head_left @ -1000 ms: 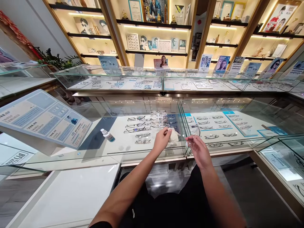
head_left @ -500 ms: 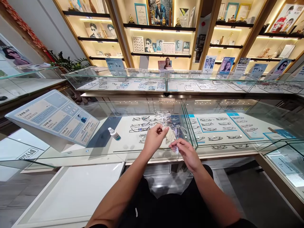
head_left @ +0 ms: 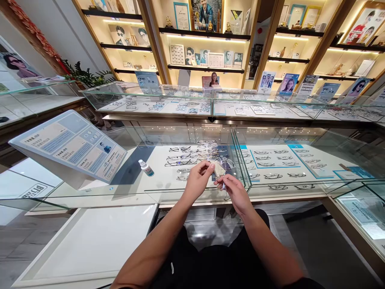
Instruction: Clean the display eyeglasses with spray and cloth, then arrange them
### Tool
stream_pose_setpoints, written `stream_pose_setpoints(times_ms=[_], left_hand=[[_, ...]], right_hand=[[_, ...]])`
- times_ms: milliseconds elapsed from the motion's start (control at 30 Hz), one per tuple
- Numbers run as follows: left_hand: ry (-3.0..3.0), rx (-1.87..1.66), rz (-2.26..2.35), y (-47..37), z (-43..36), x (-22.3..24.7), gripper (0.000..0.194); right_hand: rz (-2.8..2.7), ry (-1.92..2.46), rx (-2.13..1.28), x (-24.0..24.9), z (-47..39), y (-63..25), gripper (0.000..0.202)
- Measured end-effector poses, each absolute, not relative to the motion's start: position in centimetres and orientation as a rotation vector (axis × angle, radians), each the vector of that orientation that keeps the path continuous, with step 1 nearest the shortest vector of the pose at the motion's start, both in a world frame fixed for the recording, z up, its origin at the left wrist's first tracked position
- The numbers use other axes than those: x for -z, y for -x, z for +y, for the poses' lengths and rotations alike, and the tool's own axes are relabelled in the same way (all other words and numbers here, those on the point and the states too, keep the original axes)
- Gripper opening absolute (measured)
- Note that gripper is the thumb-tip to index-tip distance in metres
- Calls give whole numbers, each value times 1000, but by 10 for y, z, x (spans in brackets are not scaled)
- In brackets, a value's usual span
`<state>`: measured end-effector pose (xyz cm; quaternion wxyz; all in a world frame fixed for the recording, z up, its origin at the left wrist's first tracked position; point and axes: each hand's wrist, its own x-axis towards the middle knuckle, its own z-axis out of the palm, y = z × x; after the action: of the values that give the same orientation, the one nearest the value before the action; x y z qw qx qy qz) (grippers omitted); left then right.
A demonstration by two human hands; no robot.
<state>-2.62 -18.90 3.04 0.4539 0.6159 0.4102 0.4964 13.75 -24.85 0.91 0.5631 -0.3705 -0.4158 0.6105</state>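
Note:
My left hand (head_left: 198, 180) is closed on a pale, crumpled cleaning cloth (head_left: 219, 170), pinched between thumb and fingers. Just to its right, my right hand (head_left: 237, 193) grips a pair of glasses (head_left: 224, 187), with thin, clear parts showing at the fingertips. The cloth lies against the glasses, and much of the frame is hidden behind fingers and cloth. Both hands are above the front part of the glass display counter (head_left: 168, 195). To their left, a small white bottle (head_left: 146, 168) with a blue label stands on the counter.
A large folded information sign (head_left: 72, 148) stands on the counter at left. Rows of eyeglasses (head_left: 180, 157) lie under the glass. An open white drawer (head_left: 90, 245) juts out at lower left. Another display case (head_left: 162, 105) and lit shelves (head_left: 204, 34) stand behind.
The cloth has shifted right and is bunched closer to my right fingertips, covering more of the glasses. My left hand has moved slightly right and down. The view has shifted a little.

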Motion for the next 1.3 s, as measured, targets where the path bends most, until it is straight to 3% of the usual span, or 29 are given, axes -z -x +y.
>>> stream_pose_setpoints(times_ms=[200,367,633,933,1300], left_hand=[[-1499,-1221,942,25,-185,-25,45],[-1426,-1222,974,20,-184,-19,36],[-1288,-993,911,24,-178,-21,56],[-1111,-822,605,24,-186,-26,41],[-1009,-883,590,13,-191,-21,46]], right_hand=[[-992,873,-1442,-8,-246,-135,27],[-1030,861,-1462,-7,-245,-133,26],[-1061,831,-1480,-8,-245,-137,25],[-941,730,-1663,2,-240,-134,25],[-998,742,-1648,3,-243,-126,26]])
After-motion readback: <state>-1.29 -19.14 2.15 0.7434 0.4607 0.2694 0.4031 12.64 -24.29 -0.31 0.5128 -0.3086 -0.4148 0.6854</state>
